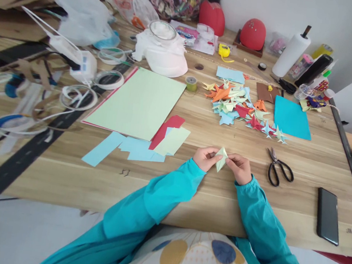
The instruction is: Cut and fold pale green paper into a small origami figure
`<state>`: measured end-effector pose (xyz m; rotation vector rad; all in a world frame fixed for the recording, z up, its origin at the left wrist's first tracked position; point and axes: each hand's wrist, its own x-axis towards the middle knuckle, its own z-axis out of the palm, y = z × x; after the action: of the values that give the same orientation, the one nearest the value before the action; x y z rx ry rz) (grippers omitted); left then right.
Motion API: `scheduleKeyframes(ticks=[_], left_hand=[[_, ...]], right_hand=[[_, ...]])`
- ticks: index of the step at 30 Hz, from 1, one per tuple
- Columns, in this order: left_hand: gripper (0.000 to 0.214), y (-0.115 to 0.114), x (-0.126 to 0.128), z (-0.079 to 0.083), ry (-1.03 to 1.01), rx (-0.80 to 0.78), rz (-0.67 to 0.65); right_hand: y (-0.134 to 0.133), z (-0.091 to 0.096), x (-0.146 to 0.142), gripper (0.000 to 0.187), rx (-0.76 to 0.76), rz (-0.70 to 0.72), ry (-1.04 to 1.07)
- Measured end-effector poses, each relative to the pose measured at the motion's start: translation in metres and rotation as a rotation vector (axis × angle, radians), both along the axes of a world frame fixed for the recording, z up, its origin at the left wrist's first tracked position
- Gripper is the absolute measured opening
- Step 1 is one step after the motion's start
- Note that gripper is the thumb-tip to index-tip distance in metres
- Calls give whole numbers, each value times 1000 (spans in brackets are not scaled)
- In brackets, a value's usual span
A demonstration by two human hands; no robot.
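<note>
A pale green piece of folded paper (pixel 221 160), shaped like a small diamond, is pinched between my two hands just above the table. My left hand (pixel 205 158) grips its left side with thumb and fingers. On the right side, my right hand (pixel 240 167) holds it the same way. Beyond my hands lies a pile of folded paper cranes (pixel 230 102) in orange, red, light blue and pale green. Black-handled scissors (pixel 276 166) rest to the right of my right hand. Cut paper strips (pixel 144 148) in light blue, with red and pale green ones, lie to the left.
A stack of pale green sheets (pixel 138 102) lies at centre left. Coiled cables and tape rolls crowd the far left. A bright blue sheet (pixel 293 118) lies right of the cranes, and a black phone (pixel 328 216) near the right front edge. Bags and a paper roll (pixel 291 55) stand behind.
</note>
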<state>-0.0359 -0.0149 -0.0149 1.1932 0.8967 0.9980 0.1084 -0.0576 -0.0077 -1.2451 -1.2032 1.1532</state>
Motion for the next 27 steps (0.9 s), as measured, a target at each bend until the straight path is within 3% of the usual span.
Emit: scheduleKeyframes(ticks=[15, 21, 27], left_hand=[[22, 0, 1, -5, 91, 135, -25], [22, 0, -2, 0, 1, 270, -93], [15, 1, -3, 0, 92, 349, -113]], right_hand=[[0, 0, -1, 18, -18, -12, 59], [0, -7, -2, 20, 24, -16, -38], [-2, -2, -2, 20, 52, 27, -150]])
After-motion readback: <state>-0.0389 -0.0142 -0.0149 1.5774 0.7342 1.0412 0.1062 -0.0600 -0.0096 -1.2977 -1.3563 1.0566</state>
